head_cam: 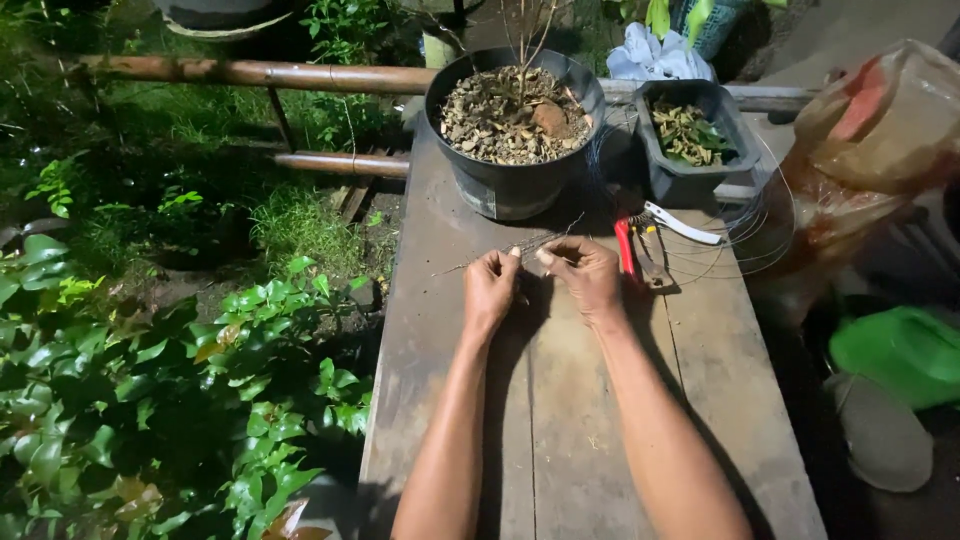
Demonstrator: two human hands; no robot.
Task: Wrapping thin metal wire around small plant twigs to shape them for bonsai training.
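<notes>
Both hands are over the wooden tabletop (560, 400), close together, just in front of the big pot.

Left hand (490, 288): fingers curled together, pinched on a thin wire (478, 263). Right hand (585, 272): fingers also closed, pinching the same wire strand. The fingertips of the two hands are nearly touching. The wire runs thin and roughly level between them, with one loose end poking out left of the left hand and a bit sticking up toward the pot. It is too fine to tell whether it is twisted or straight.

Around them:
- Round dark pot (515, 125) at the far end of the tabletop, filled with dry chips and bark; bare thin stems rise from it.
- Smaller dark rectangular pot (690, 140) just right of it, with green leaf bits inside.
- Pruning shears (640, 245) with red and white handles lying on the tabletop just right of the right hand, not touched.
- Loose coil of thin wire (745, 230) looping right of the shears, reaching toward the rectangular pot.
- Plastic bag (870, 140), translucent with red, at the tabletop's right edge.
- Green object (900, 355) and a grey sandal-like shape (882, 435) on the ground at right.
- Leafy green plants (150, 400) on the left, and a bamboo rail (250, 72) behind.
</notes>
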